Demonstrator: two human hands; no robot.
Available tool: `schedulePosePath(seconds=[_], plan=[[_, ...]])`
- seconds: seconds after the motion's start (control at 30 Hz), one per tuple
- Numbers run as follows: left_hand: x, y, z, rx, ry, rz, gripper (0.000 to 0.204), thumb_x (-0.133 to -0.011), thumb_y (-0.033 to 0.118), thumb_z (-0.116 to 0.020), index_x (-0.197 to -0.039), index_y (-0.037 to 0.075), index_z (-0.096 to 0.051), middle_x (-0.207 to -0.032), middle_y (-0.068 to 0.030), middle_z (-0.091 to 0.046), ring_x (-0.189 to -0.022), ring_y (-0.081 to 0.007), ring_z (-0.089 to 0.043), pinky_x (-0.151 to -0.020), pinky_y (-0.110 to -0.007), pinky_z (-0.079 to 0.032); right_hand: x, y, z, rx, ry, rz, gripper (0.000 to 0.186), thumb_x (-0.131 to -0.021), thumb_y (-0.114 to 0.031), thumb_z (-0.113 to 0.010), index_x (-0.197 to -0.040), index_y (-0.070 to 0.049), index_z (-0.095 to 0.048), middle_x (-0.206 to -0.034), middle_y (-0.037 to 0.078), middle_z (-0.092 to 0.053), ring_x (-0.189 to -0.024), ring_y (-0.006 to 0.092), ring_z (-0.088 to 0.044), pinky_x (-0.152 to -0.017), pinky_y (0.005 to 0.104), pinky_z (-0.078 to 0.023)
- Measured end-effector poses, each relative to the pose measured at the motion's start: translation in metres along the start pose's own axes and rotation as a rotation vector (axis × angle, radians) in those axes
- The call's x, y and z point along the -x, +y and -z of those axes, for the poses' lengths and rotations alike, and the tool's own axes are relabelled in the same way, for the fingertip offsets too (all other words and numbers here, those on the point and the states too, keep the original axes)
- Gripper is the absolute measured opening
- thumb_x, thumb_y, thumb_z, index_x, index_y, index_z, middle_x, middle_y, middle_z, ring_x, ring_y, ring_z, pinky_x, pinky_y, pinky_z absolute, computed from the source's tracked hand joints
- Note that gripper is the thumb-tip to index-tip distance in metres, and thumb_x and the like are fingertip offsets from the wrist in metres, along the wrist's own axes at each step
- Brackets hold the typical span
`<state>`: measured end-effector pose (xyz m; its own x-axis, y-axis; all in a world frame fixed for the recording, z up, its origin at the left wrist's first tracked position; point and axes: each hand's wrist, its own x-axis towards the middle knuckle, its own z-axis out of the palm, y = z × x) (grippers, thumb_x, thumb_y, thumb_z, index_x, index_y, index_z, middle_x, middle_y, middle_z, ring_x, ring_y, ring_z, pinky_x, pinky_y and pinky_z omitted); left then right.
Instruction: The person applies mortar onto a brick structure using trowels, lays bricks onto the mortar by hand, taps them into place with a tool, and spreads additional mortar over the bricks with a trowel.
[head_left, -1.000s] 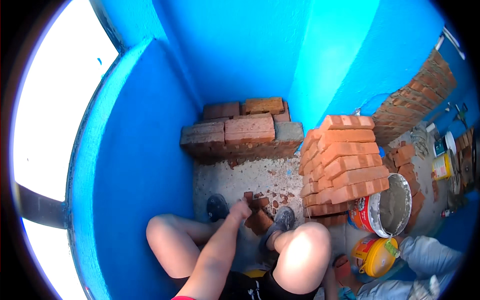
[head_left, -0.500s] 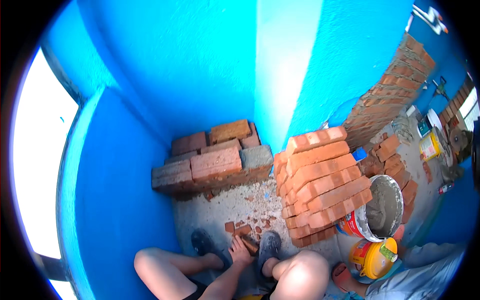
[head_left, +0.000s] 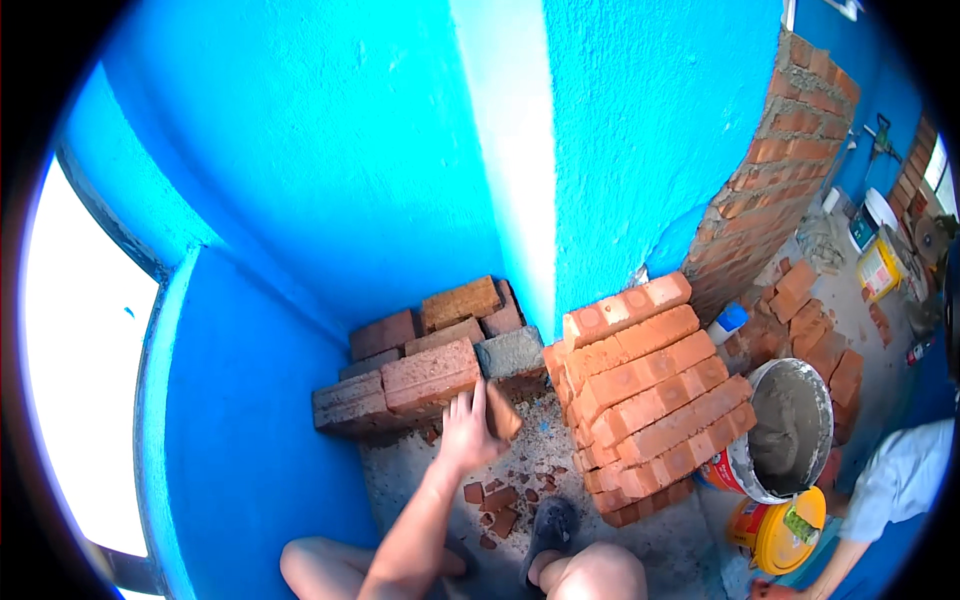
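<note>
Just right of the left hand (head_left: 467,437), touching; a brick piece (head_left: 506,416)

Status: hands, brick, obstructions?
Left hand gripping brick near low brick stack. Right hand out of view. Broken brick fragments on floor below.

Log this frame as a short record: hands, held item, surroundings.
left hand: gripping a reddish-brown broken brick piece
right hand: not in view
ahead: low stack of rough brown and grey bricks, by a bright blue wall
floor: small red brick fragments
right side: orange clay brick stack; white-rimmed round bucket holding grey mortar; yellow-lidded round bucket
other person: light-blue clothing, lower right
</note>
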<state>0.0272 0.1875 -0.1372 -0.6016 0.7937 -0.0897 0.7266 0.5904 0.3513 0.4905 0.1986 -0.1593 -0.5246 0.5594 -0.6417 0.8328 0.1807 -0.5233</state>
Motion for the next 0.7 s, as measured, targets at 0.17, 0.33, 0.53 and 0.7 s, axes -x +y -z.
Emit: schedulePosePath(seconds=[0.17, 0.33, 0.53, 0.7], plan=[[-0.109, 0.008, 0.027, -0.221, -0.042, -0.211, 0.114, -0.055, 0.034, -0.085, -0.145, -0.001, -0.024, -0.126, -0.0215, -0.047, -0.121, -0.0376, -0.045, -0.102, -0.048, -0.037, -0.001, 0.002, -0.002, -0.011, -0.015, -0.033, 0.036, -0.097, -0.03, -0.046, -0.11, -0.001, -0.063, -0.096, 0.024, -0.065, -0.089, 0.0409, -0.063, -0.078, 0.0434, -0.049], [-0.167, -0.005, -0.003, -0.32, -0.236, -0.144, 0.11, -0.06, 0.035, -0.084, -0.147, 0.003, -0.025, -0.134, -0.0199, -0.045, -0.125, -0.0372, -0.043, -0.105, -0.046, -0.036, 0.006, 0.002, -0.007, -0.02, -0.038, -0.08, 0.035, -0.096, -0.03, -0.047, -0.11, -0.001, -0.063, -0.095, 0.024, -0.065, -0.088, 0.041, -0.063, -0.077, 0.0434, -0.049], [-0.178, -0.019, -0.031, -0.193, -0.203, -0.194, 0.108, -0.059, 0.03, -0.084, -0.146, 0.003, -0.026, -0.131, -0.019, -0.046, -0.123, -0.0383, -0.042, -0.105, -0.043, -0.035, 0.018, 0.002, -0.009, -0.015, -0.075, -0.151, 0.035, -0.096, -0.03, -0.048, -0.111, -0.002, -0.063, -0.094, 0.024, -0.066, -0.086, 0.041, -0.063, -0.077, 0.0434, -0.049], [-0.179, -0.027, -0.044, -0.122, -0.136, -0.275, 0.109, -0.057, 0.032, -0.085, -0.145, 0.002, -0.027, -0.129, -0.0182, -0.047, -0.123, -0.0379, -0.042, -0.105, -0.043, -0.035, 0.027, 0.001, -0.013, -0.003, -0.118, -0.17, 0.035, -0.096, -0.029, -0.049, -0.111, -0.002, -0.063, -0.093, 0.024, -0.066, -0.085, 0.041, -0.063, -0.076, 0.0435, -0.049]])
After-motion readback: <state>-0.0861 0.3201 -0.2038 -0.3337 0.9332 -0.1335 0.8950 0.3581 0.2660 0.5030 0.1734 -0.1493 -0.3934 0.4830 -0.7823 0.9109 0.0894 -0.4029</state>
